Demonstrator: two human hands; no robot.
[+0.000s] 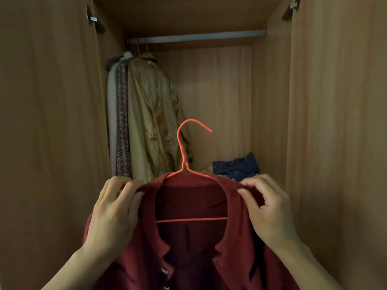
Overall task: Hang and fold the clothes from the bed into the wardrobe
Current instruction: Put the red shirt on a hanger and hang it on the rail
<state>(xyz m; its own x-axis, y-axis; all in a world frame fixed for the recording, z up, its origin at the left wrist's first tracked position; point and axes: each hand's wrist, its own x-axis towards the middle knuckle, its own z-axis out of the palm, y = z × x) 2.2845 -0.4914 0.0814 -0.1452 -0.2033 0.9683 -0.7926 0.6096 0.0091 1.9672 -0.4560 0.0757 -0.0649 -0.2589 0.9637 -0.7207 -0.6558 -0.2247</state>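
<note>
Both hands (114, 208) (270, 208) gripping hangered red jacket (188, 248)

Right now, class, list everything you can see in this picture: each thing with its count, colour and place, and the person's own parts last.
Wardrobe: one, brown wood, open, fills the view.
Rail: one, pale metal, across the top inside.
Hanging garments: a few, tan, patterned dark and whitish, on the rail at the left.
Folded cloth: blue patterned, low at the back right; count unclear.
Door hinges: two, metal, upper left and upper right.
Hanger: one, red wire, hook up and not on the rail.
Jacket: one, dark red, on the hanger.
Left hand: grip on the jacket's left shoulder.
Right hand: grip on its right shoulder.
</note>
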